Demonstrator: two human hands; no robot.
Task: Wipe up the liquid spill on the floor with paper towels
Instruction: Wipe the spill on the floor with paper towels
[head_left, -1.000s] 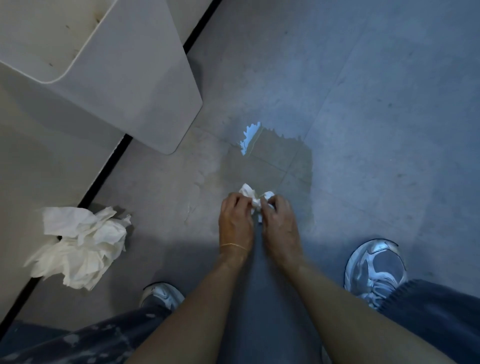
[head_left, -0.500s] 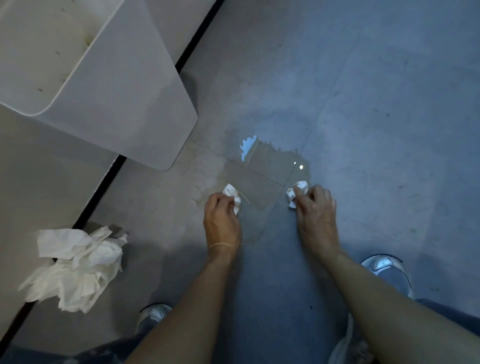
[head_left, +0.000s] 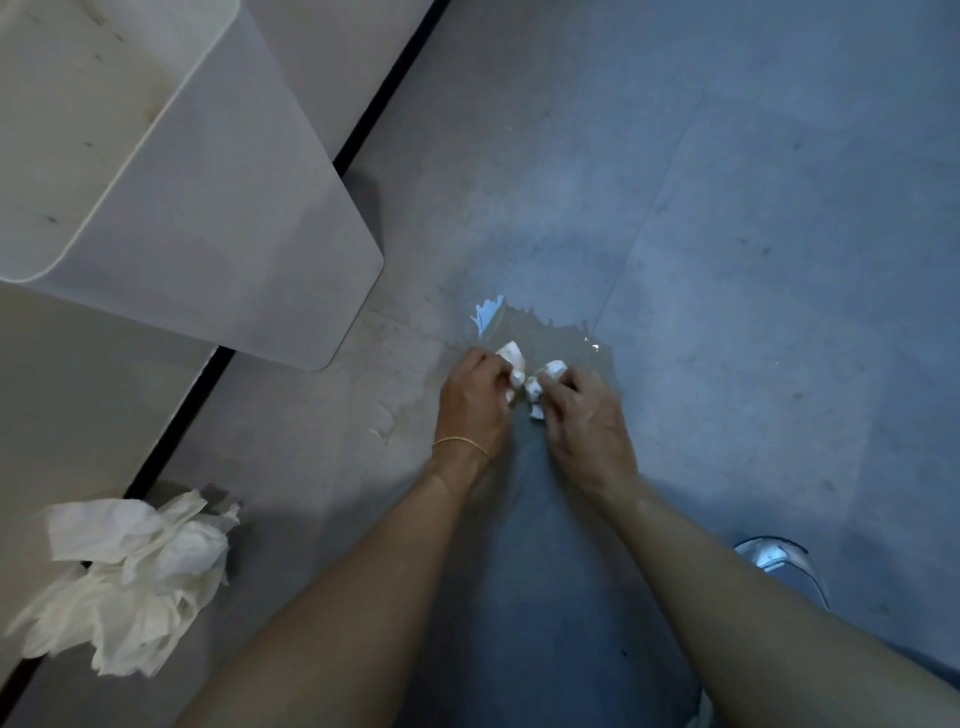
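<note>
A clear liquid spill (head_left: 545, 327) lies on the grey floor tiles, shining at its far left edge. My left hand (head_left: 475, 400) grips a small crumpled white paper towel wad (head_left: 511, 358) at the near edge of the spill. My right hand (head_left: 582, 410) grips a second small wad (head_left: 550, 371) right beside it. The two wads nearly touch in the middle, and both hands press down on the wet floor.
A white bin (head_left: 182, 171) stands at the upper left, close to the spill. A heap of used white paper towels (head_left: 130, 577) lies on the floor at the lower left, beside a dark floor strip (head_left: 192, 395). My shoe (head_left: 779, 561) shows at the lower right.
Half a second ago my hands were apart at the spill's two sides; now they have come together in its middle, each still holding its wad. The view has shifted slightly.
</note>
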